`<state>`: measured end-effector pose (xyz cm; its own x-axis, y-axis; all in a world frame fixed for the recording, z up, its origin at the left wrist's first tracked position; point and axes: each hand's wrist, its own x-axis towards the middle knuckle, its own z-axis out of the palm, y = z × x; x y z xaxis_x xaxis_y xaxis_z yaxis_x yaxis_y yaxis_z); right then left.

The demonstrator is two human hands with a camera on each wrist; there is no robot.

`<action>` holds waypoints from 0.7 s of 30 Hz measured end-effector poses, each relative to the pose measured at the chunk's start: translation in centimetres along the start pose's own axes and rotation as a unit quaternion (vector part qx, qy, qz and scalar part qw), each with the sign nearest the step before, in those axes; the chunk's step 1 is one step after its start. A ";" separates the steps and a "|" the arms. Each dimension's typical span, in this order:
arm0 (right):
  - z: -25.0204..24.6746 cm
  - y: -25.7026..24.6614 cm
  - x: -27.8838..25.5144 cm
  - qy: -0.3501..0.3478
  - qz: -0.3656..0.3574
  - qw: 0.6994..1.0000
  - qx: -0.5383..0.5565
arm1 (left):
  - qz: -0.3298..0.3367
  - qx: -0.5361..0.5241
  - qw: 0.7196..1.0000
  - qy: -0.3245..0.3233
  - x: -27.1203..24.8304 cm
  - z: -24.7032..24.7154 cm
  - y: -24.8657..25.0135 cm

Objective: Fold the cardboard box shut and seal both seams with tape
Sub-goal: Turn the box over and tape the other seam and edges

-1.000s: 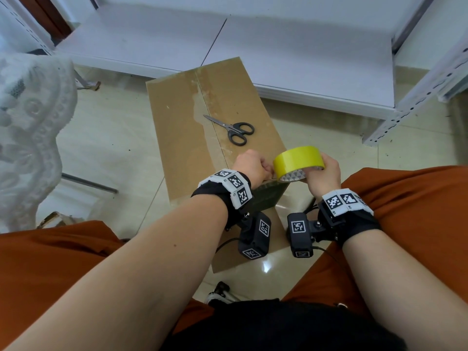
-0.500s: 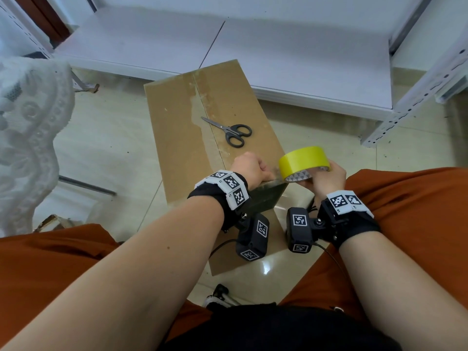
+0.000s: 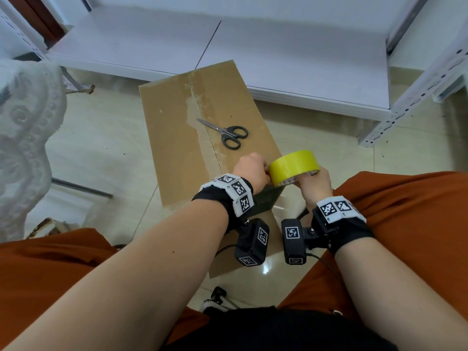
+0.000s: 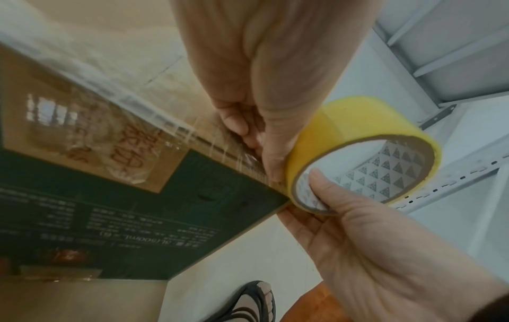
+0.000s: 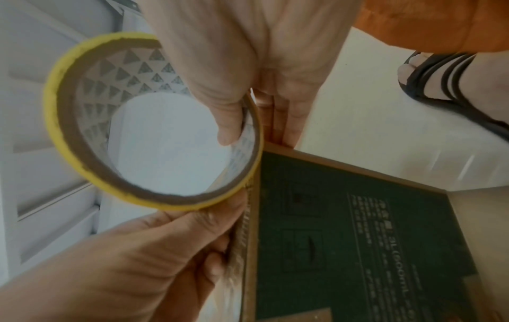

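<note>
1. Brown corrugated cardboard box [image 3: 177,138] stands on the tiled floor between the person's knees, flaps folded shut. Its centre seam already carries clear tape, and black-handled scissors [image 3: 226,134] lie on top.
2. Yellow roll of packing tape [image 3: 293,166] is held at the box's near top edge. The right hand [image 3: 314,184] grips it with the thumb inside the core and fingers on the outside.
3. The left hand [image 3: 250,171] has its fingers curled at that edge, right beside the roll, apparently pressing down the tape's free end.
4. To do this well, I judge: keep the end pinned, pull the roll straight and taut, then smooth the strip flat.
5. Only the wrist views show the box's green printed side and the thumb in the core; the head view alone shows the scissors.
</note>
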<state>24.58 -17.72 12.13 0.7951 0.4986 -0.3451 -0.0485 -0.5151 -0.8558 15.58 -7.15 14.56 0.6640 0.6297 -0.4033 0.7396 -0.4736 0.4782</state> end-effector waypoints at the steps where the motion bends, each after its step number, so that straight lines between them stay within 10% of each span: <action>1: 0.0 0.1 0.1 -0.001 -0.006 1.000 0.009 | -0.001 -0.004 1.000 -0.003 0.0 0.0 0.0; 21: -1.0 0.4 0.9 0.075 0.078 0.970 0.218 | -0.023 -0.092 0.995 -0.013 0.7 0.5 -0.7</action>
<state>25.92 -18.20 11.87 0.8349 0.3154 -0.4510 -0.3999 -0.2155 -0.8909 15.58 -6.72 13.60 0.6343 0.6313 -0.4463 0.7379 -0.3220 0.5932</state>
